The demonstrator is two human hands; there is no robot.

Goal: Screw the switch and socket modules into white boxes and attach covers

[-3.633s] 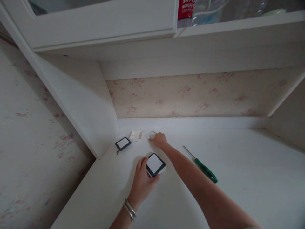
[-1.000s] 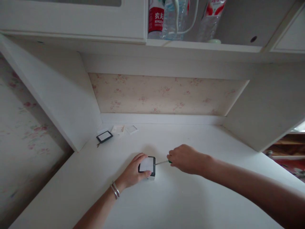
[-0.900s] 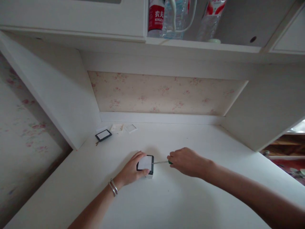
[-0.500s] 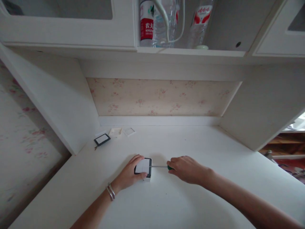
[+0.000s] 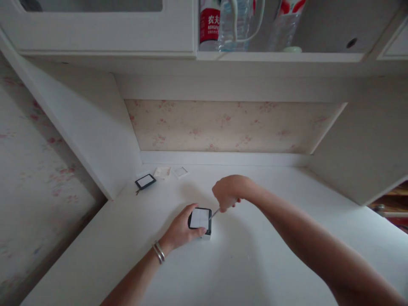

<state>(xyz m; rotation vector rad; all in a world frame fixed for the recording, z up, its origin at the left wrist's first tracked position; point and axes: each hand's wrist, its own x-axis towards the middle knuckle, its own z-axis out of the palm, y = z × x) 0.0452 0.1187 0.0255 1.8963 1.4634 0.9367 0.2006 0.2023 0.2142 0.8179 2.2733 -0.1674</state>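
A small square wall switch with a white face and a black frame lies on the white desk, on top of a white box-like base. My left hand grips it from the left, thumb on the near edge and fingers at the far edge. My right hand is closed around a screwdriver, raised above the desk to the right. The metal shaft slants down to the right edge of the switch. Its handle is hidden inside my fist. Whether the tip is wedged under the face, I cannot tell.
At the back left lie another black-framed white panel, a cream plastic frame and a clear square frame. Plastic bottles stand on the shelf above. A cabinet side wall bounds the desk on the right.
My right hand has lifted and turned, so the screwdriver has gone from lying level to slanting upward from the switch's right edge. My left hand keeps its grip. The view has shifted slightly.
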